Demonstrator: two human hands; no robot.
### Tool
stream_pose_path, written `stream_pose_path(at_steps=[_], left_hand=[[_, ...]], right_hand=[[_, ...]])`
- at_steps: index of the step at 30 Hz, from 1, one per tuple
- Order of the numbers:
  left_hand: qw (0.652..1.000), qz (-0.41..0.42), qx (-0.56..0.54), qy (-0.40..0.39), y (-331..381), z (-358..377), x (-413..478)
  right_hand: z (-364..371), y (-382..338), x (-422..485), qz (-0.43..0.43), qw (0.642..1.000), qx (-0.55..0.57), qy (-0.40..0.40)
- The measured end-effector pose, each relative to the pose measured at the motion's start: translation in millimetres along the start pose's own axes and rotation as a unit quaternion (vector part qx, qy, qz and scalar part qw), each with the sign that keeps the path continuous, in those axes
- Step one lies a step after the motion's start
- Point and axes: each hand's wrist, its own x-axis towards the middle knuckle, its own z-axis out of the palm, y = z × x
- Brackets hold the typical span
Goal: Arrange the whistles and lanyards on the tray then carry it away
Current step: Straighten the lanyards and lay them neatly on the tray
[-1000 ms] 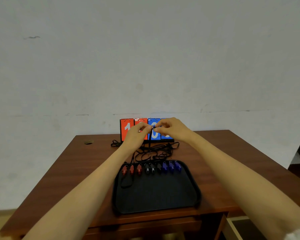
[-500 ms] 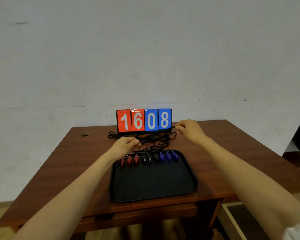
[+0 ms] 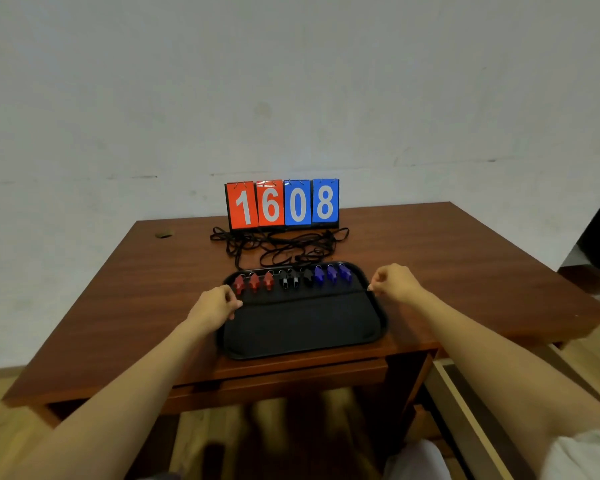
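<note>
Your left hand (image 3: pixel 215 304) and right hand (image 3: pixel 394 284), up at the flip scoreboard (image 3: pixel 282 203) a second ago, now pinch one black lanyard cord (image 3: pixel 302 292) taut across the black plastic tray (image 3: pixel 305 344), below the whistle row (image 3: pixel 291 279); first lanyard nearly laid.

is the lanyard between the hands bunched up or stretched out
Stretched out: the lanyard runs as one line across the tray, left hand to right hand.

Left hand (image 3: pixel 212 305) fingers curl out of sight at the tray (image 3: pixel 302 348) edge; the strand between both hands is too thin to identify
</note>
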Motion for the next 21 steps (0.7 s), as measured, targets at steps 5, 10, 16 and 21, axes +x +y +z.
stream_pose_path(at_steps=[5, 10, 16, 21], left_hand=[[0.997, -0.013, 0.075, -0.008, -15, 12, -3], [0.987, 0.016, 0.158, 0.011, -22, 25, -6], [0.968, 0.031, 0.244, 0.038, -27, 36, -8], [0.964, 0.089, 0.244, 0.063, -16, 44, -11]], right_hand=[[15, 15, -7, 0.006, 0.999, -0.033, -0.040], [26, 25, -9, 0.001, 0.998, -0.048, -0.043], [36, 31, -10, -0.027, 0.995, -0.095, -0.035], [38, 23, -12, -0.085, 0.975, -0.203, -0.020]])
